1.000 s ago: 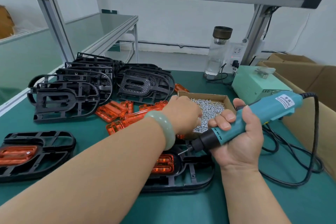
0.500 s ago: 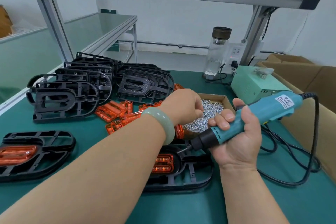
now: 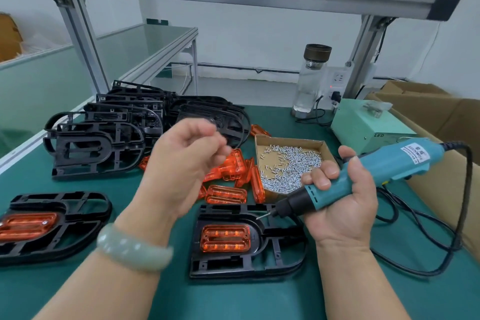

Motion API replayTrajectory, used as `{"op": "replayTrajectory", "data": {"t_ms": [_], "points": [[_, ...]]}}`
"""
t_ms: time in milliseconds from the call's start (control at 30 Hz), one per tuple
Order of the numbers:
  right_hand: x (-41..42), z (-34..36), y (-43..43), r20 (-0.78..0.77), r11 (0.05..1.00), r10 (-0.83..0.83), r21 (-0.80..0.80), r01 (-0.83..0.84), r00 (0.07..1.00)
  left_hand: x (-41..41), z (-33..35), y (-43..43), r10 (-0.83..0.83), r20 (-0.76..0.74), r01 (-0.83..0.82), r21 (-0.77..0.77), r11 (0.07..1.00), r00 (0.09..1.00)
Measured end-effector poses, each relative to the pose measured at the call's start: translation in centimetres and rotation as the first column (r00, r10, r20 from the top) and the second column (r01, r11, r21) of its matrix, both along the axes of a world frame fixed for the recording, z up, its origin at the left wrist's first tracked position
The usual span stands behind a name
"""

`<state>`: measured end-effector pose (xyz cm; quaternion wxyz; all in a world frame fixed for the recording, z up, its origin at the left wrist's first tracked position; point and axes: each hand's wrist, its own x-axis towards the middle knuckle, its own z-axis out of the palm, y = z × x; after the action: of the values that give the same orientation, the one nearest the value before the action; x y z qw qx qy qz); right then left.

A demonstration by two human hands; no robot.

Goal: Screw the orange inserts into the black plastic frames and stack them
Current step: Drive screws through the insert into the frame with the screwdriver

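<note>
A black frame [image 3: 280, 249] lies in front of me with an orange insert [image 3: 225, 238] seated in it. My right hand [image 3: 342, 205] grips a teal electric screwdriver [image 3: 389, 163], its bit tip just above the frame's upper edge. My left hand [image 3: 181, 163] hovers above the loose orange inserts [image 3: 226, 194], motion-blurred, fingertips pinched together; what they pinch is too small to see. A cardboard tray of screws [image 3: 285, 141] sits behind the frame. Empty black frames [image 3: 96, 148] are piled at the back left. Another frame [image 3: 65, 218] holding an insert lies at the left.
A glass bottle [image 3: 311, 80] and a pale green power unit [image 3: 363, 122] stand at the back right. The screwdriver's black cable [image 3: 441, 241] loops over the green mat on the right. Cardboard boxes [image 3: 441, 117] border the right edge. A shelf rail runs overhead.
My left hand has lifted out of the screw tray and pulled back to the left, uncovering the tray and the frame. My right hand and the screwdriver have hardly moved.
</note>
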<state>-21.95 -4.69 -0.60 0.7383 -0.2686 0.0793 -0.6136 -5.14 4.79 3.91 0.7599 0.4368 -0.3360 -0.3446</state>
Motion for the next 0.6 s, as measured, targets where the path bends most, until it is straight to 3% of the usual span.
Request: {"op": "replayTrajectory", "data": {"t_ms": [133,267,400,600], "points": [[0.3,0.0,0.3,0.007,1.000,-0.011,-0.011,0.011,1.000,-0.4,-3.4,3.3,0.130,-0.095,-0.125,0.063,0.990,0.987],[0.4,0.2,0.7,0.006,1.000,-0.015,-0.012,0.015,1.000,-0.6,-5.4,5.1,0.241,-0.029,-0.235,0.133,0.963,0.970],[0.7,0.9,1.6,0.021,0.999,-0.052,-0.007,0.052,0.998,-0.6,-5.9,5.3,0.198,-0.080,-0.185,0.145,0.972,0.977],[1.3,2.0,2.9,0.034,0.991,-0.127,0.034,0.126,0.991,-1.5,-5.9,4.9,0.083,0.013,-0.084,0.201,0.976,0.996]]}}
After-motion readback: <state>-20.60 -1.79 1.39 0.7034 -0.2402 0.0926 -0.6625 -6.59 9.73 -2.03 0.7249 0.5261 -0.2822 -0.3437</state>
